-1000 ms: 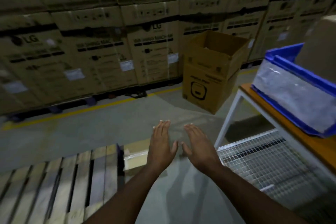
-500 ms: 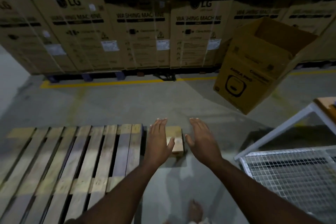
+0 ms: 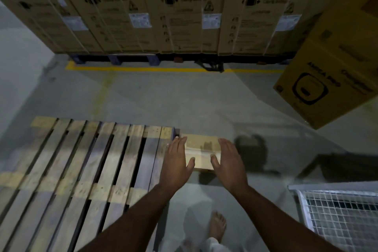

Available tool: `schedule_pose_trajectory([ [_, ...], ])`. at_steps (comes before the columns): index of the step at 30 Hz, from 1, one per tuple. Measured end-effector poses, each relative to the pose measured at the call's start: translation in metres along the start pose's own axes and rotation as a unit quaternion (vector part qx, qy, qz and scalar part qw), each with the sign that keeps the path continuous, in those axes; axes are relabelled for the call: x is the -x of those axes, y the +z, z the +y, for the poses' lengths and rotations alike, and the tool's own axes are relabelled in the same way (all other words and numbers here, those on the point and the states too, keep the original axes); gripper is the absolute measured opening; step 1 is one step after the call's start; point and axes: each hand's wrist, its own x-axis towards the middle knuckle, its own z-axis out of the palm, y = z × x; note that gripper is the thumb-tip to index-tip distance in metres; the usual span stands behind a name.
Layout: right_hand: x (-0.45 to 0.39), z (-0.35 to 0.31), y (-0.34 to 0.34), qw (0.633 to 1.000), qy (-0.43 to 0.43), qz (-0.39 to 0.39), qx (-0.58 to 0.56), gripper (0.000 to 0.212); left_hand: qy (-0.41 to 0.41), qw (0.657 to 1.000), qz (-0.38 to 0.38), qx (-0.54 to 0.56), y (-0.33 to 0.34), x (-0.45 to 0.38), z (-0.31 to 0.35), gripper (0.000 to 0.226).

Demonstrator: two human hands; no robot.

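The small, flat cardboard box (image 3: 201, 152) lies on the grey concrete floor (image 3: 184, 98), just right of the slatted wooden pallet (image 3: 81, 165). Our left hand (image 3: 177, 161) and right hand (image 3: 229, 161) hover apart, fingers straight, flanking it, seemingly without touching. Far behind, strapped cartons (image 3: 184, 12) read "WASHING MACHINE".

Both arms are reaching forward, the left hand (image 3: 177, 160) and right hand (image 3: 228, 162) lying flat, palms down, fingers straight, thumbs pointing inward.
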Motion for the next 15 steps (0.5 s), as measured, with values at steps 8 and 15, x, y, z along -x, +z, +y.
schedule_pose_trajectory([
  [8, -0.071, 0.059, 0.076, 0.997, 0.069, -0.036, 0.009, 0.058, -0.083, 0.993, -0.087, -0.006, 0.089, -0.067, -0.058, 0.073],
  [15, -0.143, 0.127, 0.194, 0.99, 0.109, -0.075, 0.039, 0.059, -0.113, 0.984, -0.138, 0.009, 0.217, -0.122, -0.14, 0.072],
])
